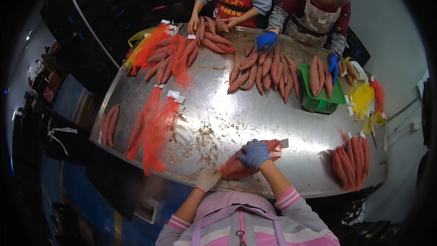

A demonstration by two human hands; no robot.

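A red mesh bag of sweet potatoes (232,167) lies near the front edge of the metal table, in front of me. My right hand (255,153), in a blue-grey glove, is wrapped over the bag's top right part. A pale tag (284,143) sticks out beyond that hand. At the bag's left end, my left hand (208,179) in a whitish glove has its fingers closed on the red mesh. How many sweet potatoes the bag holds is hidden by the mesh and my right hand.
Red mesh bags (157,127) and loose sweet potatoes (109,125) lie left on the metal table (205,109). Filled bags (351,161) rest at right. Across stand two people; one, blue-gloved (267,41), reaches over a sweet potato pile (268,70) and green scale tray (339,93).
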